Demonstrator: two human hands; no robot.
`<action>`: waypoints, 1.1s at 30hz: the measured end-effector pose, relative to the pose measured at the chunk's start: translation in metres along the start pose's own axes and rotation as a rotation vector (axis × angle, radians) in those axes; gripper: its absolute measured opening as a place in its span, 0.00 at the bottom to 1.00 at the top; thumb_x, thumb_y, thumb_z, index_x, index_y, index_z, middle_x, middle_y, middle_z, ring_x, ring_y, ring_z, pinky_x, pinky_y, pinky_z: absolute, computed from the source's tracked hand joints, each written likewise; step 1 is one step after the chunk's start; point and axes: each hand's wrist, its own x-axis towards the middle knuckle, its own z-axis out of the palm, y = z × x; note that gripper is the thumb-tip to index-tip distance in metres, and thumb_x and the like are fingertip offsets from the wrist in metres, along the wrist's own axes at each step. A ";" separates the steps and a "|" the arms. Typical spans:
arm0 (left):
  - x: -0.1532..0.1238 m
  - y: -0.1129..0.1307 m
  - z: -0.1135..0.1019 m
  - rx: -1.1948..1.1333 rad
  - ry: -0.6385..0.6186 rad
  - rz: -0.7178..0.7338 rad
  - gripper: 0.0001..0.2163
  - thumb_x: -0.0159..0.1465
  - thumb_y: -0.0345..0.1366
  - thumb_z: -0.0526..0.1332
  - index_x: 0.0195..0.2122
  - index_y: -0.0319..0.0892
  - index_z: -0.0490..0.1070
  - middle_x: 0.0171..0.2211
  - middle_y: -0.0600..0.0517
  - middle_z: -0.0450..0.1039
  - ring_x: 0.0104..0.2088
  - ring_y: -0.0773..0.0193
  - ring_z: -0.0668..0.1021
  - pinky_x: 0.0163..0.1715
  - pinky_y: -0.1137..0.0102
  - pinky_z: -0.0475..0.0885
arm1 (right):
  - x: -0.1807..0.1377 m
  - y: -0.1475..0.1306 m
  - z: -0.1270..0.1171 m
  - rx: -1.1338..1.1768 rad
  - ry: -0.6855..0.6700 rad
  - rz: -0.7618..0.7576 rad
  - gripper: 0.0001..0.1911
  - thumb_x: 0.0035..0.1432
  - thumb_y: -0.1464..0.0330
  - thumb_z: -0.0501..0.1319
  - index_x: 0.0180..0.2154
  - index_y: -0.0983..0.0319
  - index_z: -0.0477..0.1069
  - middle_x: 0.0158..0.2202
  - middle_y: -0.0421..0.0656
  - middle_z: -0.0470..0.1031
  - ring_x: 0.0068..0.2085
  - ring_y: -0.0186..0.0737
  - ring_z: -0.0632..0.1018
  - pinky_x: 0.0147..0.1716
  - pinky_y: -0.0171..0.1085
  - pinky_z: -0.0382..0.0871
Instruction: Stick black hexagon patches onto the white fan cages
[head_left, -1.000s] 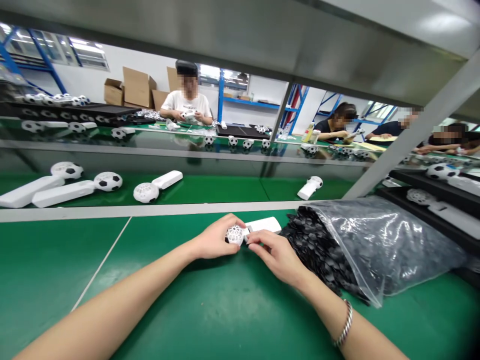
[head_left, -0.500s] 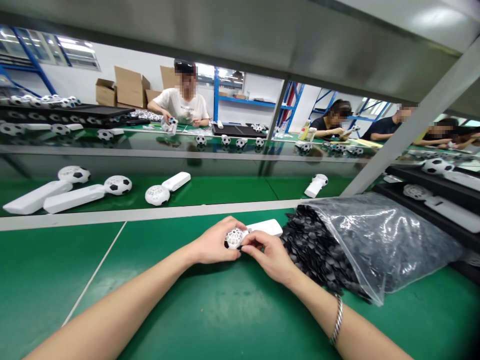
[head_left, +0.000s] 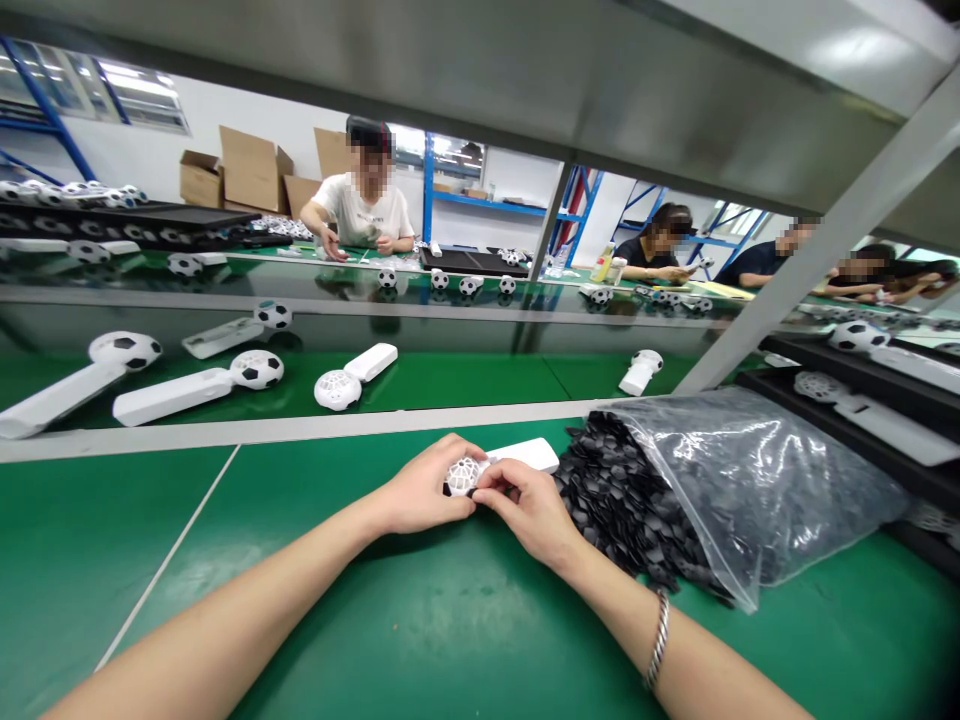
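My left hand (head_left: 431,485) curls around the football-shaped head of a white handheld fan (head_left: 463,474), which has an open lattice face and some black on its edge. Its handle (head_left: 525,456) points to the right on the green table. My right hand (head_left: 525,500) pinches at the near right edge of the head, thumb and forefinger together on a small black piece that is mostly hidden. Right of that hand, many loose black pieces (head_left: 626,500) spill from a clear plastic bag (head_left: 780,480).
Beyond a pale rail (head_left: 300,436), several similar fans (head_left: 256,369) lie on a green belt (head_left: 480,385). Black trays (head_left: 907,400) with fans stand at the right, by a slanted metal post (head_left: 817,220). A metal shelf (head_left: 450,70) hangs overhead. Across the line sit several co-workers (head_left: 367,210).
Several fans on the belt have shifted right, and another now shows at the back left. The co-worker opposite has let go of a fan. My hands keep nearly the same hold.
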 end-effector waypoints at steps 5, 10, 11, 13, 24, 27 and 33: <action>-0.001 0.002 -0.001 0.009 -0.002 0.002 0.18 0.50 0.32 0.59 0.43 0.44 0.64 0.42 0.50 0.63 0.44 0.57 0.69 0.44 0.64 0.66 | 0.000 0.000 -0.001 0.011 -0.032 0.010 0.02 0.52 0.70 0.61 0.28 0.61 0.68 0.27 0.37 0.71 0.30 0.33 0.70 0.31 0.32 0.62; -0.002 0.002 0.000 0.001 0.028 0.013 0.18 0.49 0.31 0.59 0.44 0.45 0.64 0.43 0.51 0.64 0.45 0.57 0.69 0.45 0.65 0.65 | -0.002 0.001 -0.001 0.001 -0.026 0.019 0.02 0.52 0.69 0.61 0.28 0.61 0.69 0.27 0.37 0.71 0.29 0.33 0.70 0.30 0.32 0.62; -0.002 0.001 0.000 -0.003 0.031 0.013 0.19 0.49 0.31 0.59 0.44 0.45 0.64 0.43 0.51 0.64 0.45 0.58 0.69 0.45 0.65 0.65 | -0.002 0.001 0.000 0.000 -0.022 0.019 0.02 0.52 0.69 0.61 0.28 0.61 0.69 0.27 0.37 0.71 0.30 0.33 0.70 0.30 0.32 0.62; -0.002 0.001 0.001 -0.006 0.034 0.010 0.19 0.48 0.31 0.59 0.44 0.45 0.63 0.43 0.51 0.64 0.44 0.58 0.69 0.45 0.65 0.65 | -0.002 0.002 0.000 -0.003 -0.022 0.023 0.02 0.52 0.69 0.61 0.28 0.61 0.69 0.27 0.38 0.72 0.29 0.33 0.70 0.30 0.32 0.62; -0.001 0.000 0.003 0.029 0.045 0.021 0.18 0.49 0.32 0.59 0.43 0.45 0.63 0.42 0.51 0.64 0.44 0.57 0.69 0.45 0.64 0.65 | -0.003 0.001 0.000 -0.053 -0.023 0.031 0.02 0.53 0.70 0.60 0.28 0.61 0.68 0.27 0.37 0.70 0.29 0.32 0.70 0.30 0.31 0.61; -0.002 0.000 0.002 0.022 0.052 0.025 0.18 0.49 0.32 0.59 0.43 0.45 0.63 0.42 0.52 0.64 0.44 0.58 0.69 0.45 0.65 0.66 | -0.005 0.002 0.003 -0.055 -0.002 0.041 0.02 0.53 0.70 0.59 0.29 0.60 0.67 0.27 0.37 0.70 0.30 0.32 0.70 0.30 0.31 0.61; -0.001 0.000 0.001 0.059 0.035 0.025 0.17 0.51 0.31 0.58 0.43 0.44 0.63 0.42 0.51 0.63 0.43 0.59 0.69 0.44 0.66 0.65 | -0.003 0.004 0.004 -0.096 0.033 0.113 0.05 0.52 0.67 0.61 0.27 0.60 0.67 0.26 0.36 0.70 0.26 0.31 0.68 0.27 0.31 0.60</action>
